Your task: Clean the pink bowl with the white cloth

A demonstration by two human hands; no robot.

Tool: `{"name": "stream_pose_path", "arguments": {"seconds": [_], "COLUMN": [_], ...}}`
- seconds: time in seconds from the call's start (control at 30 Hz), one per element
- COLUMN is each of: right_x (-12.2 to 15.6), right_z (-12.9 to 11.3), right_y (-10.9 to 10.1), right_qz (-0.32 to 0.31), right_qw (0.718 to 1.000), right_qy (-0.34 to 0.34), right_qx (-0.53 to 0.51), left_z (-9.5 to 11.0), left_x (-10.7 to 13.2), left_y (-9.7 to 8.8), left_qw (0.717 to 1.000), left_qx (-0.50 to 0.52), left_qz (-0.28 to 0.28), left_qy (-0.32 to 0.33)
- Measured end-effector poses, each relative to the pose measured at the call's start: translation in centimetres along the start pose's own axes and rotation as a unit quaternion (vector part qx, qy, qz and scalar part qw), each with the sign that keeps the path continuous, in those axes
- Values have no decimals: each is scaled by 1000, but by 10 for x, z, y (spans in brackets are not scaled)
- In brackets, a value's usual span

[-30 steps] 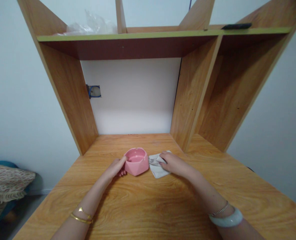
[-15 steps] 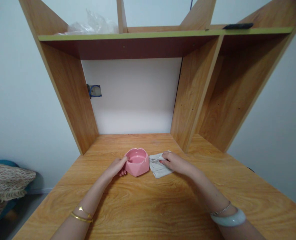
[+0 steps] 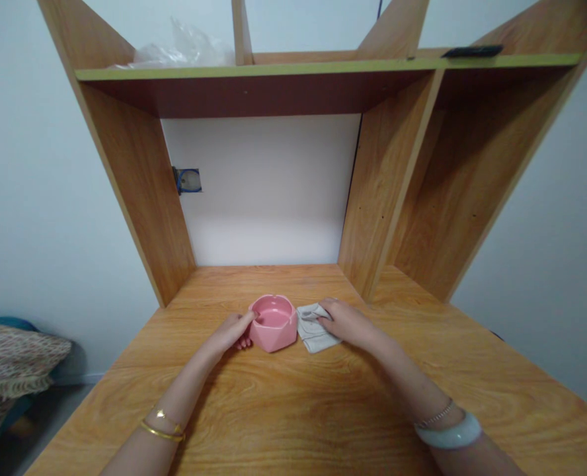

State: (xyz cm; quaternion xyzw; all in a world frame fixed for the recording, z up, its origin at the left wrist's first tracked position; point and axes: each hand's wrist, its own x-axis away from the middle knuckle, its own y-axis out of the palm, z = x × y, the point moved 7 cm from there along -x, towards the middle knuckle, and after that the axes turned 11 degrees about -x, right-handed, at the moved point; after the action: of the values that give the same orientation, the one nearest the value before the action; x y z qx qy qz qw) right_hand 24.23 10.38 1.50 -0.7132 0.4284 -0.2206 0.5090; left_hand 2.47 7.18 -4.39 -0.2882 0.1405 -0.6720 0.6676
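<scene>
A pink, faceted ashtray with notches in its rim stands upright on the wooden desk. My left hand grips its left side, thumb over the rim and fingers against the outer wall. Just right of the ashtray lies a folded light-grey cloth. My right hand is closed on the cloth's upper right part, its fingertips partly hidden by the folds. The cloth's left edge comes right up beside the ashtray.
Wooden side panels and a shelf with a yellow-green edge rise behind. A clear plastic bag and a dark flat object lie on top. An uncovered socket box shows in the back wall. Patterned fabric sits at far left.
My right hand has shifted slightly on the cloth, and the cloth's folds have changed a little. The ashtray and my left hand have barely moved.
</scene>
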Motion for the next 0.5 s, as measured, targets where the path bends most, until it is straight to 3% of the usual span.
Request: {"name": "stream_pose_path", "arguments": {"seconds": [0.3,0.5], "right_x": [0,11], "right_z": [28,40], "right_y": [-32,-57], "right_qz": [144,268], "right_qw": [987,955], "right_qy": [57,80], "right_qx": [-44,-101], "left_z": [0,-2], "left_x": [0,-3], "left_y": [-1,0], "left_qw": [1000,1000], "left_qx": [-1,3], "left_qz": [-1,-7], "left_qy": [7,4]}}
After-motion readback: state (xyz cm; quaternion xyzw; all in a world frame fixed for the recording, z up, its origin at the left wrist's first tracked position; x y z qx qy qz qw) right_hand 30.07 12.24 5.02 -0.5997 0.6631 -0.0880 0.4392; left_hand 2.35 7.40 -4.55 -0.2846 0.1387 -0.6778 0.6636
